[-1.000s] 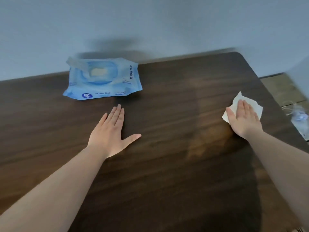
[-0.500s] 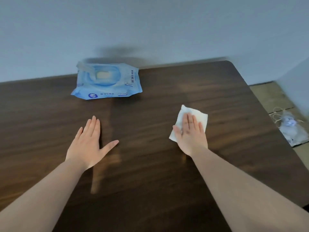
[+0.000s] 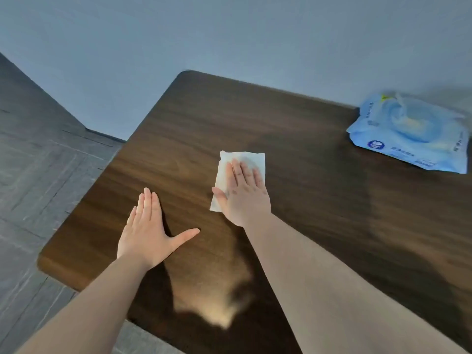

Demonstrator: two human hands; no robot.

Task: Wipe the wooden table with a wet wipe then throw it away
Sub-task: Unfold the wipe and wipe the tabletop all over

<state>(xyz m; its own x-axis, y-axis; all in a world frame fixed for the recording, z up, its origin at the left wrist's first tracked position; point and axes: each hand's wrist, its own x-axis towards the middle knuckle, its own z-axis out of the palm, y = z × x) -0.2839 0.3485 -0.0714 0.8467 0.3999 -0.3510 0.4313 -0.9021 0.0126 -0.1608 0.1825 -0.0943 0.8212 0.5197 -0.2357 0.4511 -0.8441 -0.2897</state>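
A dark wooden table (image 3: 319,154) fills most of the view. A white wet wipe (image 3: 245,159) lies flat on it near the middle, and my right hand (image 3: 244,194) presses down on it with flat fingers, covering its lower right part. My left hand (image 3: 149,233) rests flat on the table to the left of the wipe, fingers together, thumb spread, holding nothing. A faint damp sheen shows on the wood below my hands.
A blue pack of wet wipes (image 3: 411,135) lies at the table's far right by the wall. The table's left edge and rounded corners border a grey tiled floor (image 3: 38,180). A plain grey wall (image 3: 229,34) stands behind.
My right hand slid the wipe leftward across the table, from its right edge to beside my left hand. My view swung left, so the wipe pack now sits at far right.
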